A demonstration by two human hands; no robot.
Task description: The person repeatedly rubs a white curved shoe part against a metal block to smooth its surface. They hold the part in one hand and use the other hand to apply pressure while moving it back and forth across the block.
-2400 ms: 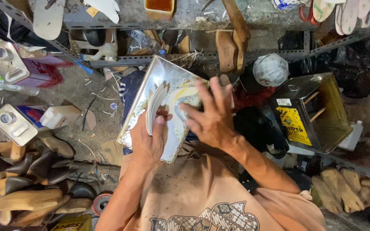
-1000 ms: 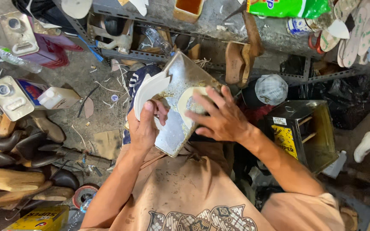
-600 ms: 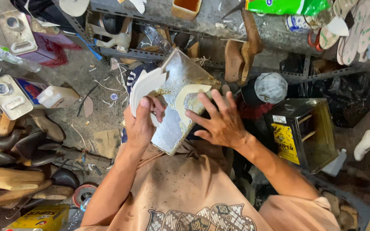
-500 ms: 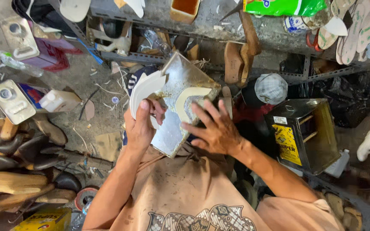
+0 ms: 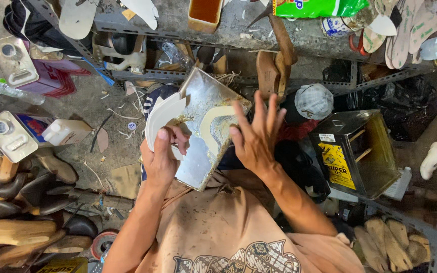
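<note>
Pinched between thumb and curled fingers, the left hand [image 5: 162, 154] grips a stack of white sole-shaped pieces [image 5: 162, 117]; they fan up and to the left of the hand, and how many lie in the stack cannot be told. That hand also rests against the left edge of a tilted metal plate [image 5: 198, 151], a single shiny sheet smeared with yellowish glue that leans on the person's lap, near the middle of the scene. On the plate lies one curved cream-coloured strip [image 5: 213, 129]. The right hand [image 5: 256, 141] is spread open, fingers splayed and pointing to the far side, palm toward the plate; its thumb sits at the strip's right edge, while the four fingers stand clear of the metal and hold nothing.

Both forearms rise from the near edge, the left one almost straight up, the right one slanting in from the near right, elbows bent over a stained tan shirt [image 5: 218, 237].

To the right stands one open square metal tin [image 5: 355, 151] with a yellow label. At the far left lie two flat rectangular cans [image 5: 11, 136] and one clear plastic bottle [image 5: 8, 90]. Dark wooden shoe lasts [image 5: 21, 202] pile up at the near left. One round grey cap [image 5: 313, 101] sits just right of the open hand's fingertips.
</note>
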